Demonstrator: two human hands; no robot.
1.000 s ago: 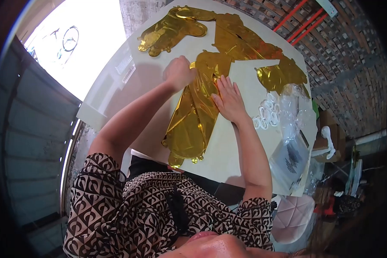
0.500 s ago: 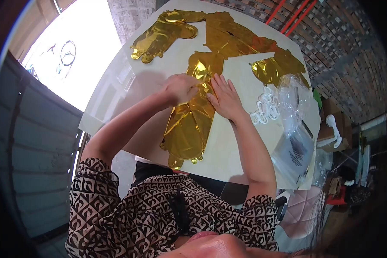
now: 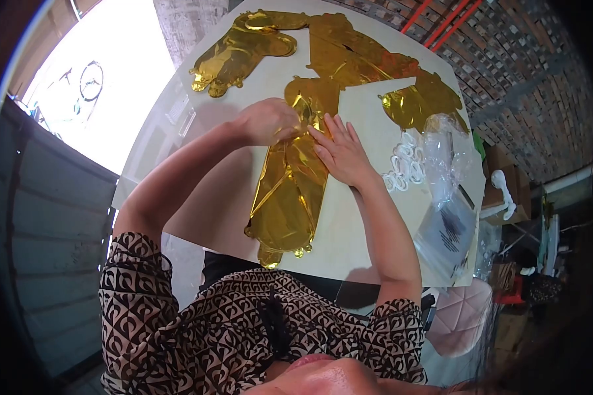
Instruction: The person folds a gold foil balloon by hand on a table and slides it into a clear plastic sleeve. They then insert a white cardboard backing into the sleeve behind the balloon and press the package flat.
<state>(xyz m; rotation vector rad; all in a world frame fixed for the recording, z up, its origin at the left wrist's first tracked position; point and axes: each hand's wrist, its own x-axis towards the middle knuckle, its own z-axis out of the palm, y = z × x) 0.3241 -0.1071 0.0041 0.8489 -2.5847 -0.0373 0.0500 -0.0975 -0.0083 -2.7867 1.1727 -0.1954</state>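
Note:
A flat gold foil balloon lies lengthwise on the white table in front of me, creased, with small tabs at its near end. My left hand is closed at the left edge of its upper half, fingers curled in and pinching the foil; the fingertips are partly hidden. Flat on the right edge of the same balloon rests my right hand, its fingers stretched out and slightly apart. Between the two hands the foil is bunched and shiny.
More flat gold foil balloons lie across the far side of the table. To the right are white ring-like loops, a crumpled clear plastic bag and a stack of clear packets. A brick wall stands beyond.
My left hand has moved a little up the balloon. My right hand stays flat, with its thumb and index finger shifted slightly. The whole view has tilted a bit.

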